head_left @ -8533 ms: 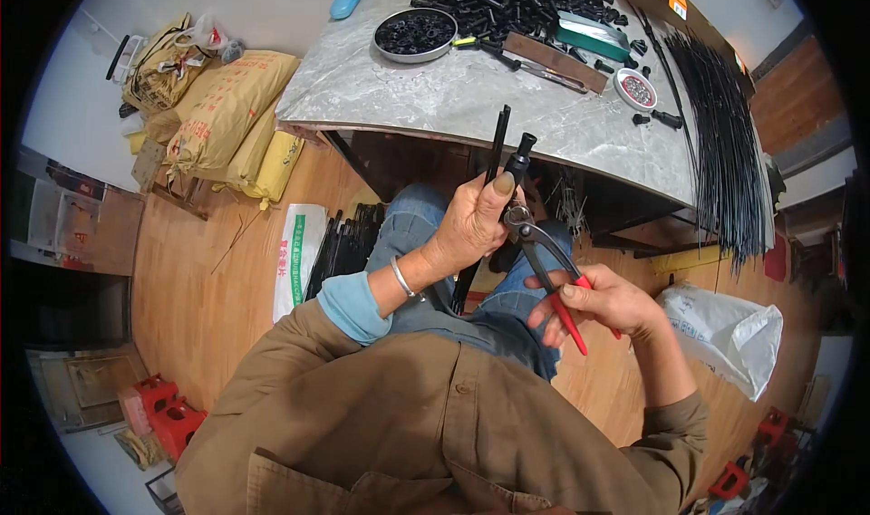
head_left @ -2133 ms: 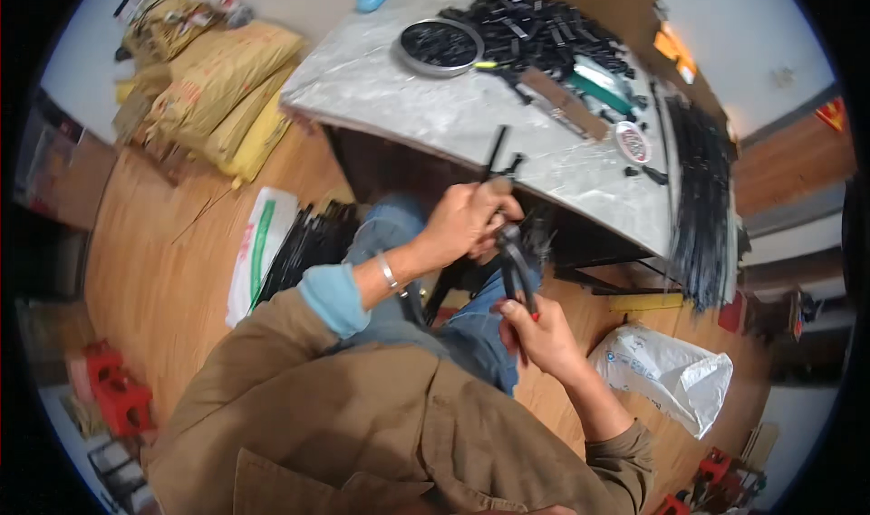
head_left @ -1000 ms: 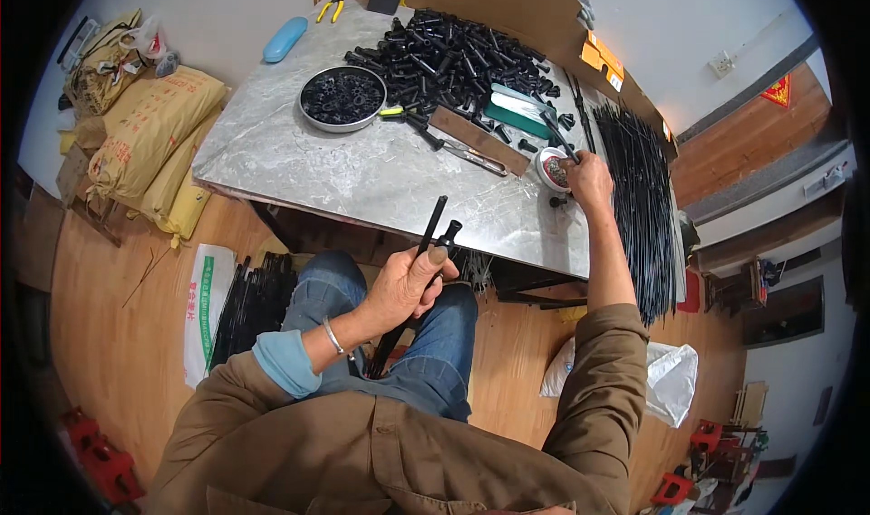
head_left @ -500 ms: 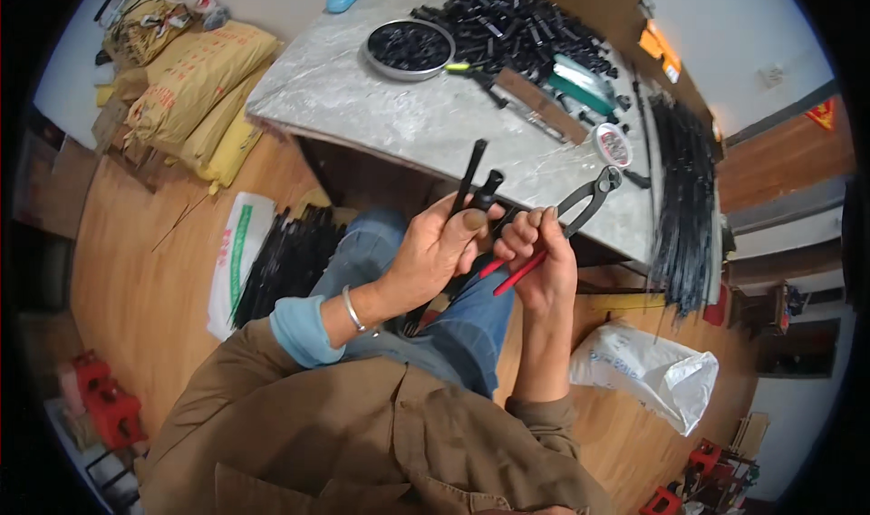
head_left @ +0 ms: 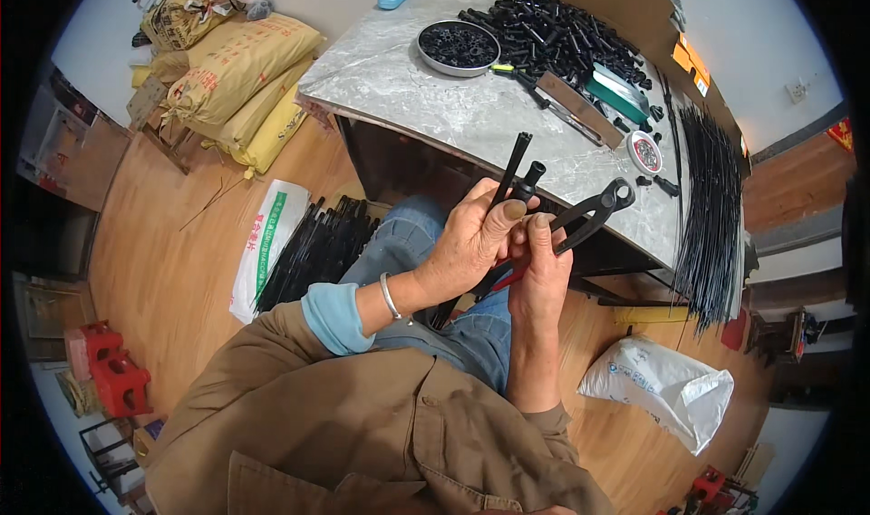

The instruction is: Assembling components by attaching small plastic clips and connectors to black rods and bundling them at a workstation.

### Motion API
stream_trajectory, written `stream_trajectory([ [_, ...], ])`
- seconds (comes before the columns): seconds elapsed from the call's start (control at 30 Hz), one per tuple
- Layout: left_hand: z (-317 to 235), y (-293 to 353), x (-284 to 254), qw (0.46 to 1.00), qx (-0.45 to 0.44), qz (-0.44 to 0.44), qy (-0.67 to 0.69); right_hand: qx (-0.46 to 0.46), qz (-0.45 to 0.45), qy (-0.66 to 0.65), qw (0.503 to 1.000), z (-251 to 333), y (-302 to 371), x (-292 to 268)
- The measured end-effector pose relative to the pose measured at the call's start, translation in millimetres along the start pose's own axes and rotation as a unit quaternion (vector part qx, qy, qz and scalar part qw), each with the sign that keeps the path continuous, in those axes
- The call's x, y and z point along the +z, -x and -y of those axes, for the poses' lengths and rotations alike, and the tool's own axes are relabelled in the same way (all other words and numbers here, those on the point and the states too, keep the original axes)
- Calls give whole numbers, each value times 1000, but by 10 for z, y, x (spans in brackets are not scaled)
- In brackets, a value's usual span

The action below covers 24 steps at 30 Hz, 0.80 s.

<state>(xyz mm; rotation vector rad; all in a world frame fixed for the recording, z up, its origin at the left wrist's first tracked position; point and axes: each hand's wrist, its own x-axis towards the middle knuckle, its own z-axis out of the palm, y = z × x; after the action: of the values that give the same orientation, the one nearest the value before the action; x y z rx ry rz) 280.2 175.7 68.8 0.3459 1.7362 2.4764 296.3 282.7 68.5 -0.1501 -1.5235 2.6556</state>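
My left hand (head_left: 467,248) is closed on a thin black rod (head_left: 514,169), with a short black plastic fitting (head_left: 529,182) beside it. Both stick up past the thumb, and their lower ends are mostly hidden by my fingers. My right hand (head_left: 542,275) is closed round a pair of end-cutting pincers (head_left: 594,214). The dark jaws point up and right, and a bit of red handle shows below the hand. Fingertips of both hands meet just under the fitting; whether they pinch a small piece there is hidden.
The grey marbled table (head_left: 399,89) ahead bears a heap of black fittings (head_left: 562,44), a round metal dish (head_left: 459,48), a small white tub (head_left: 644,153) and a bundle of long black rods (head_left: 707,216). More rods (head_left: 322,252) lie by my left leg; a white sack (head_left: 657,384) lies on the right.
My right hand has come closer to the left one, and the pincers now tilt further to the right. The table and floor items appear shifted rightward as my head turned slightly.
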Motion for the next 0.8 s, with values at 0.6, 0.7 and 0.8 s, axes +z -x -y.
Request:
stream_trajectory([
  [0.6,39,-49,-12,999,0,12,-53,3,-8,28,1000,18,-19,16],
  [0.7,58,-49,-13,999,2,11,-53,6,-10,24,1000,18,-20,11],
  [0.8,47,-52,-3,999,4,15,-44,8,-12,20,1000,21,-27,5],
])
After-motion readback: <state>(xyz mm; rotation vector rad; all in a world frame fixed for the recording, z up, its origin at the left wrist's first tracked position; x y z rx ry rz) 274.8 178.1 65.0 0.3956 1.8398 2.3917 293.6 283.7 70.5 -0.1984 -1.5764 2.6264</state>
